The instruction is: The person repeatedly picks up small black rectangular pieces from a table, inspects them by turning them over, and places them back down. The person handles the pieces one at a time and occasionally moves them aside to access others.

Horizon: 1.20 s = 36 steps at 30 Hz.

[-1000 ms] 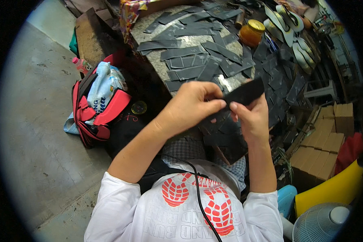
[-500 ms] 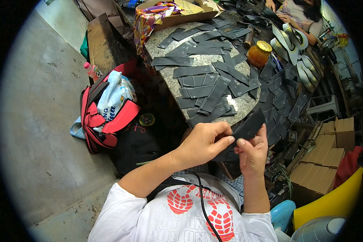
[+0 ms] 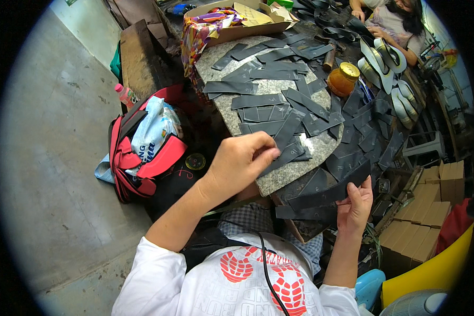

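Note:
In my right hand (image 3: pixel 355 204), thumb and fingers pinch the end of a long black strip (image 3: pixel 329 193), leather-like and slightly curved. The strip stretches leftward over the slab's near right corner, above other dark strips. My left hand (image 3: pixel 237 160) hovers over the slab's front edge with its fingers curled and thumb closed toward the forefinger. Whatever it may hold is hidden. Beyond it, several flat black strips (image 3: pixel 257 100) with pale marks lie overlapping on a speckled stone slab (image 3: pixel 282 180).
A jar of amber stuff (image 3: pixel 343 79) stands right of the slab, near white curved pieces (image 3: pixel 379 63). At the back is a cardboard box (image 3: pixel 247 32) with patterned cloth. Left sits a red-black bag (image 3: pixel 124 158); right, brown cartons (image 3: pixel 421 210). Another person (image 3: pixel 392 31) sits far right.
My hands have moved apart: the left went up and left off the strip, the right moved right and slightly down, keeping the strip, which now hangs out more fully.

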### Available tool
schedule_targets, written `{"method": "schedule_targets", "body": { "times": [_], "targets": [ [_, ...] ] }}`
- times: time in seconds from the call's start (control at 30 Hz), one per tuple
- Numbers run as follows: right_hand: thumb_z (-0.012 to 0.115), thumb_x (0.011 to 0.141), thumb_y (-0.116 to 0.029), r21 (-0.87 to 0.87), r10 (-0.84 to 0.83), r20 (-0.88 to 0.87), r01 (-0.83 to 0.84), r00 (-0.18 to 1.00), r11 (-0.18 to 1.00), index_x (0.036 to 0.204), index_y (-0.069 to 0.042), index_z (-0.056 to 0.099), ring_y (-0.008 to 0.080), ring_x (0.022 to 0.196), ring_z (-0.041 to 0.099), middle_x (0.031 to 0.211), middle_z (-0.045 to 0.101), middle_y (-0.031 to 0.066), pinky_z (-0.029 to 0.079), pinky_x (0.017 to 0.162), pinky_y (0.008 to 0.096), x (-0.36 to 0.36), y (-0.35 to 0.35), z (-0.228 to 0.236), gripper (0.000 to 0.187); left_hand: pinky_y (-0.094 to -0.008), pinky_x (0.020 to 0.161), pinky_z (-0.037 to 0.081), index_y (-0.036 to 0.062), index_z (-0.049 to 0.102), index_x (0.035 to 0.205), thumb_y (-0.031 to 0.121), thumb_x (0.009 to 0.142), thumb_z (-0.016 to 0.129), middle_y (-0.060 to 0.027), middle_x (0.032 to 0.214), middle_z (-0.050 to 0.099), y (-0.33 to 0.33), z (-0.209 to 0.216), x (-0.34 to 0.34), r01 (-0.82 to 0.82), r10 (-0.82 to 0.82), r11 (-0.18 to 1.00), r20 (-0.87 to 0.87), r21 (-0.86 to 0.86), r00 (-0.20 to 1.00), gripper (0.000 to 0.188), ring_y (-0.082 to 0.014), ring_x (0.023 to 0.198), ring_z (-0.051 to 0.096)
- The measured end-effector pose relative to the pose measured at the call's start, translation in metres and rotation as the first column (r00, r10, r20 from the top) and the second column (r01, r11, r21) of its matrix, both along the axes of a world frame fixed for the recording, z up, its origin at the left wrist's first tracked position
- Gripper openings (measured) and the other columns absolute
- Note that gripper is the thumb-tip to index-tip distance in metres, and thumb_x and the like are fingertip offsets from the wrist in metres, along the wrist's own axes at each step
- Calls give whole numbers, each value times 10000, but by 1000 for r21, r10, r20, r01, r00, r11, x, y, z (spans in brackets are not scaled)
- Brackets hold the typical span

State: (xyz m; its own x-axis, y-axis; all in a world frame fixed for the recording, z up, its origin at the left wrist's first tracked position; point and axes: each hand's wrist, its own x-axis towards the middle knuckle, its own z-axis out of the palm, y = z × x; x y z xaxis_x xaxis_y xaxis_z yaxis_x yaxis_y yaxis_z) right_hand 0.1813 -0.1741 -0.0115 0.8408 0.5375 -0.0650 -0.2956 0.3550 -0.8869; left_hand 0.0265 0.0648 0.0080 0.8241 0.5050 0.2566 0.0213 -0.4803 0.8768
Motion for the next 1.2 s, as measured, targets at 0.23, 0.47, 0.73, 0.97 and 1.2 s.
{"method": "schedule_targets", "body": {
  "times": [0.23,0.47,0.73,0.97,1.2],
  "targets": [
    [614,911,2,29,-59,1,59,998,998,1326,-37,473,221,923,718,1173,669,137,635,719,356,6,-9,-3,440,-392,650,517,36,658,857,148,853,699,-135,767,665,25,-8,10,-171,170,968,22,184,985,120,-308,713,661],
    [638,894,5,124,-64,-27,67,998,990,1302,-32,492,251,1025,696,1206,662,150,596,888,390,12,-16,5,435,-434,749,513,37,658,881,130,847,683,-151,807,667,82,-16,28,-289,284,856,77,428,956,102,-337,827,657],
    [662,869,24,119,-31,-24,34,999,992,1257,-28,518,240,1049,690,1195,662,153,590,916,400,10,-22,4,417,-428,852,545,109,766,927,240,830,731,-126,987,713,172,-21,111,-173,533,711,-362,681,765,167,-315,968,679],
    [656,875,20,87,-89,13,87,996,992,1266,-21,526,248,1063,686,1210,657,149,586,921,405,9,-25,7,414,-349,717,526,92,752,925,237,777,773,-101,783,721,200,-28,121,-289,425,831,-208,475,881,209,-225,754,697],
    [656,881,9,76,-116,0,116,993,990,1276,-27,523,248,1059,685,1221,653,145,588,920,397,9,-22,4,419,-333,725,524,81,744,901,237,791,756,-98,807,721,213,-43,123,-313,338,888,-16,336,941,191,-198,745,680]
  ]
}}
